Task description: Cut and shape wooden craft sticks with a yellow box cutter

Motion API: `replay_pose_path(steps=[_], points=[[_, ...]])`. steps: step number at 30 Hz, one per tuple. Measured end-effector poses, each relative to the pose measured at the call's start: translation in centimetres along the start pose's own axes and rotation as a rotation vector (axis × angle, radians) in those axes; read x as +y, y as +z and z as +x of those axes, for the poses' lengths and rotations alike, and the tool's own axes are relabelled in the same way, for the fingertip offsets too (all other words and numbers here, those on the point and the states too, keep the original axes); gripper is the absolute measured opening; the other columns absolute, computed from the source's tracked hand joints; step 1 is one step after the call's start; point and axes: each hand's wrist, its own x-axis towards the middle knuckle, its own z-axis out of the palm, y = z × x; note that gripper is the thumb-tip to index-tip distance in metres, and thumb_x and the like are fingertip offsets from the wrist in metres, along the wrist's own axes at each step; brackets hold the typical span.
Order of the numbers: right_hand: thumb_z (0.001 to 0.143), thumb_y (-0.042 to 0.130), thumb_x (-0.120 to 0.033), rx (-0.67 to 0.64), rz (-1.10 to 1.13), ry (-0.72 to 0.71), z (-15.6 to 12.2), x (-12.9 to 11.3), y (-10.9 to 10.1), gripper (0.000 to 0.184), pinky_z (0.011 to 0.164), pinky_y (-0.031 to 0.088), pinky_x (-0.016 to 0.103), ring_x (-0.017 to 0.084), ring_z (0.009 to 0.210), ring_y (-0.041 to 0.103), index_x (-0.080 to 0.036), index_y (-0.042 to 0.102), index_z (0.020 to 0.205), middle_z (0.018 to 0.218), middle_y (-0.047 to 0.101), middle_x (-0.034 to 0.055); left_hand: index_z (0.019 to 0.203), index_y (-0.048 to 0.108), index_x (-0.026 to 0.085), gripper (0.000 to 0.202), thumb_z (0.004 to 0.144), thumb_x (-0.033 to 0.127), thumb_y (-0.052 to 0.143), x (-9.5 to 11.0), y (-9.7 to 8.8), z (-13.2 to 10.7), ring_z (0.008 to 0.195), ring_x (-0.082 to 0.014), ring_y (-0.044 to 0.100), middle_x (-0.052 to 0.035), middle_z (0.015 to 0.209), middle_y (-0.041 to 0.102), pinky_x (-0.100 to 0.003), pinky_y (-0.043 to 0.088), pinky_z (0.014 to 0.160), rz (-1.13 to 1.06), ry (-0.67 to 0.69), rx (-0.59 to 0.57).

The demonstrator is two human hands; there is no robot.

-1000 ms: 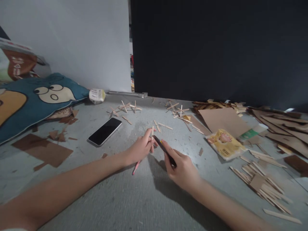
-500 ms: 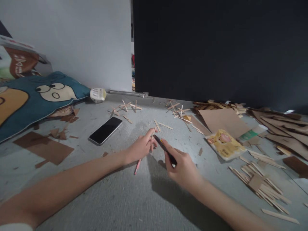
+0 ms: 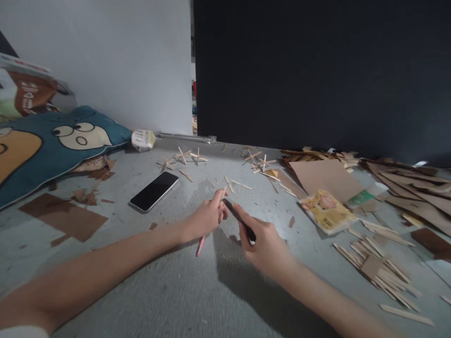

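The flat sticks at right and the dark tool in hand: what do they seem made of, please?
Flat sticks: probably wood, matte, unpainted, given their pale tan colour. Dark tool: perhaps metal or plastic, from its straight outline; finish unclear.

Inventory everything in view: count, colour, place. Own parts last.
Dark panel: one, black, back right
Wall: one, whitish, back left
Work surface: one, grey, underneath
Metal rail: one, silvery, wall's foot
Cushion: one, mostly blue, far left
Bag: one, multicoloured, behind cushion
Small packet: one, white-yellow, by cushion
Phone: one, black-screened, left of centre
Pencil-like stick: one, pink, centre foreground
Cardboard pieces: many, brown, both sides
Wooden sticks: many, pale, middle and right
Flat packet: one, yellow, right
Tube-like item: one, green-white, beside flat packet
Held strip: one, pale, centre
Slim tool: one, dark, centre
Sleeve: one, white, lower left
Left hand: one, bare, gripping held strip
Right hand: one, bare, gripping slim tool
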Motion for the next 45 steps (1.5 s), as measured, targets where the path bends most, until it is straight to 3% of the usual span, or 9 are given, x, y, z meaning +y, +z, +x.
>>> replay_pose_path(steps=[7, 15, 22, 30, 35, 40, 45], points=[[0.095, 0.044, -0.016, 0.04, -0.034, -0.002, -0.5, 0.0, 1.5, 0.06, 0.055, 0.047, 0.027, 0.018, 0.062, 0.066, -0.016, 0.047, 0.154, 0.083, 0.072, 0.0091, 0.119, 0.042, 0.023, 0.021, 0.098, 0.022, 0.045, 0.0, 0.6, 0.0, 0.06, -0.0143, 0.057, 0.0059, 0.065, 0.057, -0.028, 0.044, 0.063, -0.016, -0.02, 0.041], [0.092, 0.045, -0.015, -0.049, 0.046, 0.036, 0.6, -0.3, -0.7, 0.055, 0.051, 0.043, 0.024, 0.013, 0.05, 0.059, -0.018, 0.057, 0.146, 0.078, 0.074, 0.0058, 0.12, 0.045, 0.023, 0.023, 0.098, 0.022, 0.048, -0.3, 0.5, -0.1, 0.063, -0.0146, 0.057, 0.0032, 0.071, 0.061, -0.029, 0.045, 0.064, -0.009, 0.008, -0.003], [0.093, 0.044, -0.016, 0.011, 0.002, 0.013, -0.1, -0.3, 0.6, 0.06, 0.058, 0.047, 0.026, 0.017, 0.062, 0.066, -0.016, 0.051, 0.152, 0.085, 0.074, 0.0105, 0.121, 0.042, 0.022, 0.022, 0.099, 0.023, 0.043, 0.2, 0.7, 0.0, 0.061, -0.0148, 0.056, 0.0038, 0.068, 0.059, -0.027, 0.044, 0.063, -0.021, -0.015, 0.042], [0.091, 0.045, -0.02, -0.097, 0.085, 0.14, 1.3, -1.1, -2.1, 0.054, 0.052, 0.041, 0.024, 0.011, 0.046, 0.053, -0.011, 0.063, 0.142, 0.081, 0.078, 0.0101, 0.13, 0.043, 0.021, 0.033, 0.098, 0.016, 0.043, -0.5, -0.1, 0.1, 0.064, -0.0135, 0.056, 0.0018, 0.077, 0.063, -0.026, 0.043, 0.065, 0.128, 0.051, -0.059], [0.091, 0.045, -0.021, -0.113, 0.077, 0.161, 1.6, -1.3, -2.6, 0.051, 0.046, 0.033, 0.023, 0.01, 0.039, 0.042, -0.012, 0.068, 0.135, 0.059, 0.068, 0.0025, 0.128, 0.042, 0.022, 0.03, 0.099, 0.016, 0.042, -0.4, 0.1, 0.0, 0.064, -0.0137, 0.055, 0.0022, 0.076, 0.062, -0.026, 0.041, 0.063, 0.134, 0.062, -0.069], [0.093, 0.042, -0.021, -0.069, 0.073, 0.13, 1.1, -1.3, -1.4, 0.052, 0.052, 0.04, 0.024, 0.012, 0.048, 0.056, -0.014, 0.063, 0.14, 0.078, 0.077, 0.0073, 0.122, 0.04, 0.021, 0.021, 0.101, 0.021, 0.041, 0.1, 0.7, 0.0, 0.062, -0.0139, 0.057, 0.0029, 0.072, 0.062, -0.026, 0.045, 0.062, -0.002, 0.012, -0.011], [0.098, 0.039, -0.023, -0.029, 0.075, 0.102, 0.8, -0.9, -0.3, 0.051, 0.057, 0.045, 0.025, 0.016, 0.062, 0.068, -0.015, 0.057, 0.145, 0.088, 0.078, 0.0099, 0.129, 0.04, 0.019, 0.029, 0.101, 0.023, 0.044, 0.5, 0.8, 0.1, 0.059, -0.0143, 0.059, 0.0043, 0.068, 0.061, -0.027, 0.045, 0.061, -0.048, -0.007, 0.069]])
